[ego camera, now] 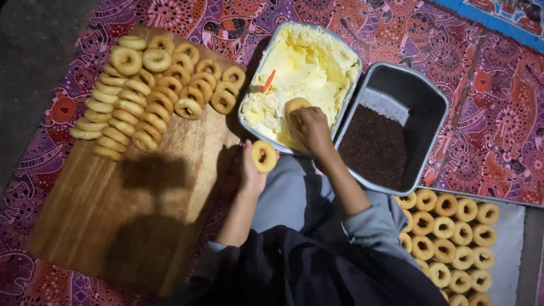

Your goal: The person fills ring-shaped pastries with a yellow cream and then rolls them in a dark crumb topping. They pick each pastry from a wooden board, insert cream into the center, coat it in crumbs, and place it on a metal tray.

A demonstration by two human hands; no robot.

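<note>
Golden-brown doughnuts [153, 90] crowd a tan wooden board [113, 215], pale yellow cream [317, 62] fills one grey tin [245, 113], dark brown sprinkles [374, 147] another, over a red-purple patterned cloth [487, 113]

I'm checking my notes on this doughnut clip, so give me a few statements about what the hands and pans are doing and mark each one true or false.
1. The left hand holds a plain doughnut. True.
2. The right hand presses a doughnut into the dark sprinkles. False: it holds it over the cream pan.
3. The sprinkle pan is full to the rim. False: sprinkles cover only part of its bottom.
4. Doughnuts lie in rows on the wooden board. True.
5. A tray of doughnuts sits at the right. True.
</note>
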